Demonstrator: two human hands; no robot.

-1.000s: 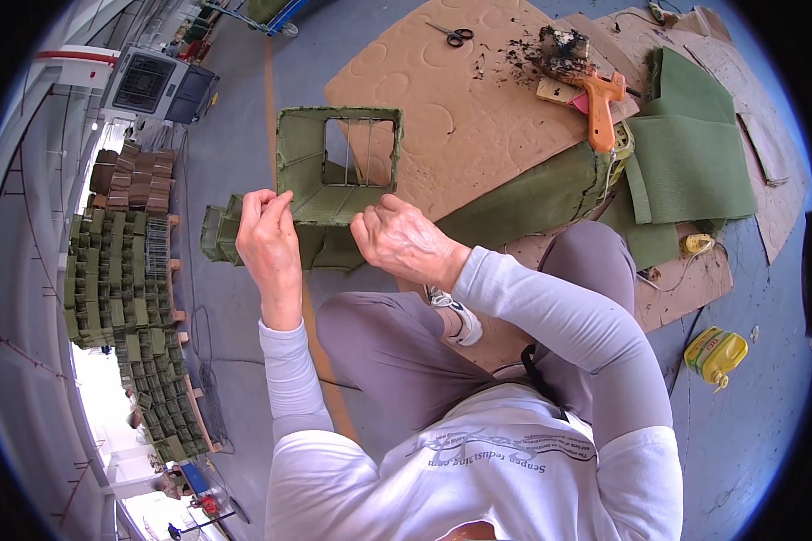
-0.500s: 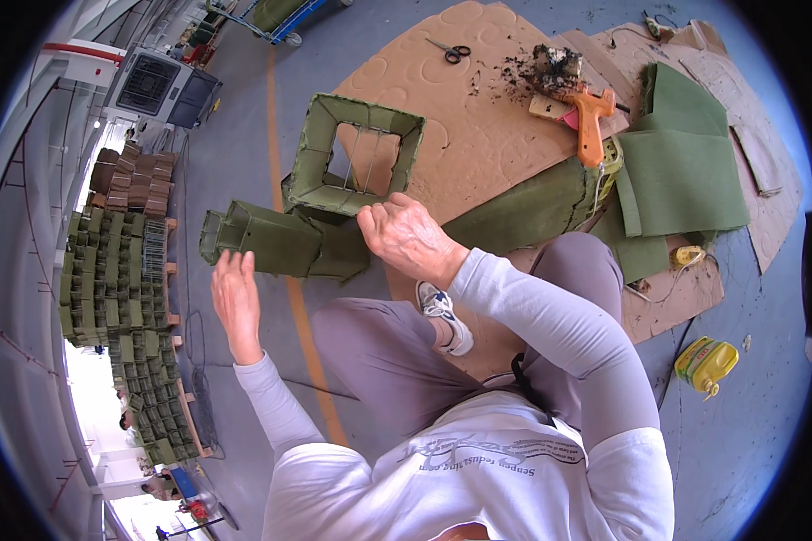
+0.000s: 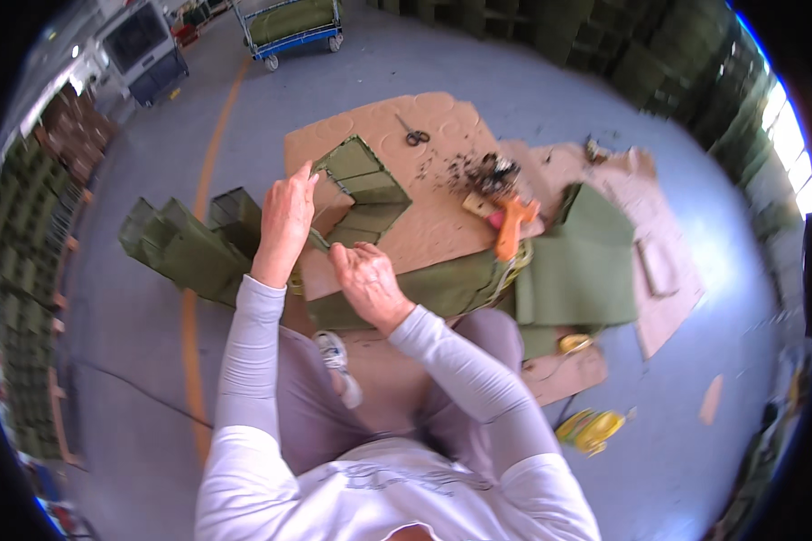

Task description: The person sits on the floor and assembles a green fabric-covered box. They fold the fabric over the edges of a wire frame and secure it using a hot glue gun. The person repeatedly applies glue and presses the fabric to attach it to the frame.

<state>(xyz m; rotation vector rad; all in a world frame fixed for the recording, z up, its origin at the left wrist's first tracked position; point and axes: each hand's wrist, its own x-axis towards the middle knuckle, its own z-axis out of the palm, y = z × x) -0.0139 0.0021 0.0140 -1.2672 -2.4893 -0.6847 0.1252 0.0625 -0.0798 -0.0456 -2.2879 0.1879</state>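
A square, open-ended green fabric box (image 3: 374, 180) with wire along its sides is tilted over the cardboard in front of me. My left hand (image 3: 284, 221) grips its left edge with the fingers closed near the upper corner. Lower down, my right hand (image 3: 368, 281) pinches the near corner of the same box. Its far walls show, while my hands hide part of the near edge. Left of my left hand lie several similar green boxes (image 3: 194, 248), one pushed into another.
Flat cardboard (image 3: 370, 122) bears scissors (image 3: 415, 137), dark scraps (image 3: 494, 173) and an orange glue gun (image 3: 512, 230). Green fabric sheets (image 3: 577, 270) lie to the right, a yellow jug (image 3: 591, 431) nearer me. A blue cart (image 3: 293, 38) stands beyond; stacked green boxes (image 3: 505, 27) line the back.
My left hand has left the nested boxes and taken hold of the square box's edge. The box is now tilted between both hands. The whole view has shifted.
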